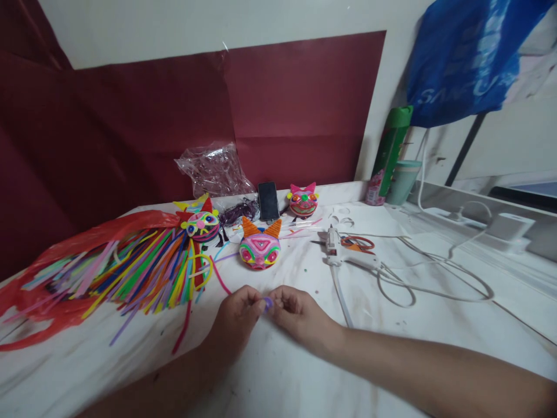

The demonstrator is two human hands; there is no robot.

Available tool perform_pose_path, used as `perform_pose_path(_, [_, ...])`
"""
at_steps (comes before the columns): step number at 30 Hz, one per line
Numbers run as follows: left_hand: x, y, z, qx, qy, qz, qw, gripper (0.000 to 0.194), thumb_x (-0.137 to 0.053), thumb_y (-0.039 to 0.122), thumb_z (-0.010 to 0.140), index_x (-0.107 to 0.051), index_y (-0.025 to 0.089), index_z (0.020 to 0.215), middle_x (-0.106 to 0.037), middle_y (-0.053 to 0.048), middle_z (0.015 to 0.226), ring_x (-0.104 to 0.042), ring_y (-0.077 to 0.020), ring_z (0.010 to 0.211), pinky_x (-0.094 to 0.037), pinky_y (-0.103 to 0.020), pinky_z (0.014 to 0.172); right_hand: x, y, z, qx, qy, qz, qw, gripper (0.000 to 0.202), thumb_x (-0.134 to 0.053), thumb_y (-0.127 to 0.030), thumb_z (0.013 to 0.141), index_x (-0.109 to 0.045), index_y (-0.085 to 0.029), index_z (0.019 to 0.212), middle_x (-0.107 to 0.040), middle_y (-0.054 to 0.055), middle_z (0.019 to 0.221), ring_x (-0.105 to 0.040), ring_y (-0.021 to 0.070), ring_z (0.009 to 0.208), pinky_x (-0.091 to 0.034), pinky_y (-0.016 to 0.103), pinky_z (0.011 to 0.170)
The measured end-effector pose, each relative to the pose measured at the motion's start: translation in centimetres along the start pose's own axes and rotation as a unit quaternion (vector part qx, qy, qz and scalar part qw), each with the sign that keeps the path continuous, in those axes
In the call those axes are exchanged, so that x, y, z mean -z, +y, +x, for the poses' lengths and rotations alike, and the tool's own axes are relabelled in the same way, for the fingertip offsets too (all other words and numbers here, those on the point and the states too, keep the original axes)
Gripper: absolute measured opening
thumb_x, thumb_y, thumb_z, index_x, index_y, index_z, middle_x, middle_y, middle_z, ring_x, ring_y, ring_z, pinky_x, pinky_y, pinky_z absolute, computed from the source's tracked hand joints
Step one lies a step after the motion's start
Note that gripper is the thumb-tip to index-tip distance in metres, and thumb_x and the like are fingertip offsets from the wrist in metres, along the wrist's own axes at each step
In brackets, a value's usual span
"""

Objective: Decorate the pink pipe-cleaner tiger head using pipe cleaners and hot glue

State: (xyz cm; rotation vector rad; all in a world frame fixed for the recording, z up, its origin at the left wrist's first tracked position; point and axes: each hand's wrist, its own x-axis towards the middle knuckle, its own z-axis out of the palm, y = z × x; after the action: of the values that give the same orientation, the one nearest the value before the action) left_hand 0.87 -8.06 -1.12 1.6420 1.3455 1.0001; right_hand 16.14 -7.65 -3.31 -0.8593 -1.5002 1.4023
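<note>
My left hand (242,310) and my right hand (296,313) meet above the front of the table, fingertips pinched together. Between them is a small curled piece of purple pipe cleaner (268,303), partly hidden by the fingers. Just beyond sits a pink animal head (260,249) with orange ears, made of pipe cleaners. Another animal head (303,200) with pink ears stands farther back, and a third head (200,225) rests on the pipe cleaner pile. To the left, many-coloured pipe cleaners (139,270) lie fanned out on a red plastic bag (126,220).
A glue gun (334,247) and orange-handled scissors (359,244) lie right of centre, with a looping cable (435,287). At the back are a phone (268,201), clear plastic wrap (215,168), a green bottle (391,151) and a cup (404,181). A charger (509,226) is at right.
</note>
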Motion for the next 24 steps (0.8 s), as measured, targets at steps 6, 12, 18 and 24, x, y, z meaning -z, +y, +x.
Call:
perform_pose_path(6, [-0.20,0.16,-0.09,-0.004,0.006,-0.005,1.000,0.019,-0.054,0.035,0.069,-0.049,0.018,0.062,-0.042,0.005,0.055,-0.038,-0.0115,0.055,-0.029,-0.023,0.051,-0.09,-0.07,-0.15,-0.007,0.022,0.012,1.000,0.031,-0.061,-0.045,0.073,-0.052,-0.016,0.070,-0.041,-0.005,0.060,-0.035,0.0085,0.056,-0.027,0.023,0.052])
perform_pose_path(12, [-0.10,0.15,0.17,-0.014,0.016,-0.035,0.999,0.021,-0.049,0.036,0.074,-0.050,0.018,0.064,-0.045,0.003,0.059,-0.042,-0.0128,0.060,-0.035,-0.024,0.057,0.07,-0.31,0.12,-0.015,0.027,0.028,0.999,0.031,-0.061,-0.045,0.074,-0.050,-0.016,0.069,-0.039,-0.006,0.055,-0.028,0.0071,0.050,-0.020,0.023,0.046])
perform_pose_path(18, [-0.01,0.41,0.09,-0.011,0.009,-0.035,0.999,0.022,-0.048,0.036,0.074,-0.048,0.018,0.062,-0.042,0.004,0.058,-0.039,-0.0120,0.058,-0.033,-0.023,0.055,0.26,-0.06,0.27,-0.030,0.020,0.031,0.999,0.028,-0.060,-0.043,0.076,-0.050,-0.017,0.070,-0.037,-0.007,0.054,-0.027,0.0066,0.048,-0.018,0.022,0.045])
perform_pose_path(24, [-0.23,0.50,-0.19,-0.003,-0.007,0.015,1.000,0.018,-0.054,0.034,0.068,-0.052,0.017,0.062,-0.045,0.004,0.055,-0.039,-0.0114,0.054,-0.030,-0.022,0.050,0.31,0.23,0.13,-0.008,0.007,-0.006,1.000,0.024,-0.060,-0.038,0.075,-0.050,-0.017,0.068,-0.039,-0.006,0.057,-0.030,0.0073,0.051,-0.022,0.022,0.047])
